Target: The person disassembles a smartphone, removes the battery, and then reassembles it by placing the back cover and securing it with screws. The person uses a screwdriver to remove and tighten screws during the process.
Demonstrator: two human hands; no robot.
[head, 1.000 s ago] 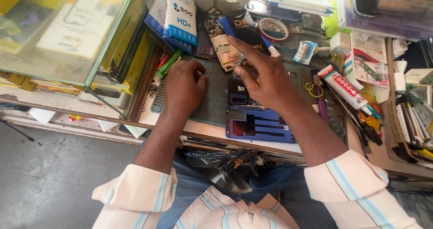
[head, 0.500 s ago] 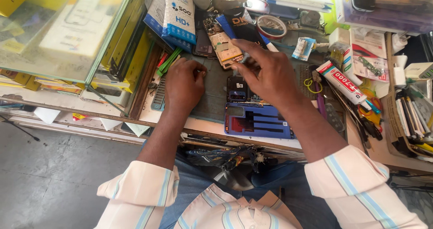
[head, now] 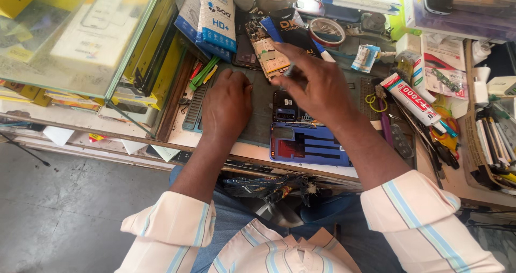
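On the crowded worktop (head: pixel 322 168), the right hand (head: pixel 317 87) pinches a small pale piece at its fingertips, just over an opened phone (head: pixel 271 58) with its circuit board and copper-coloured parts bare. What the piece is cannot be told; it is too small and blurred. The left hand (head: pixel 227 103) lies loosely curled, knuckles up, on the dark rubbery mat (head: pixel 260 117), holding nothing that shows. Nearer the person lie a second dark phone body (head: pixel 285 107) and a glossy blue-and-red back cover (head: pixel 312 144), flat and smooth. A tiny piece held so lightly could slip and vanish among the clutter, and the bare board looks easy to scratch or bend. Just beside the right wrist, a white glue tube with a red label (head: pixel 411 98) lies aslant; a sweep of the forearm could knock it into the tools.
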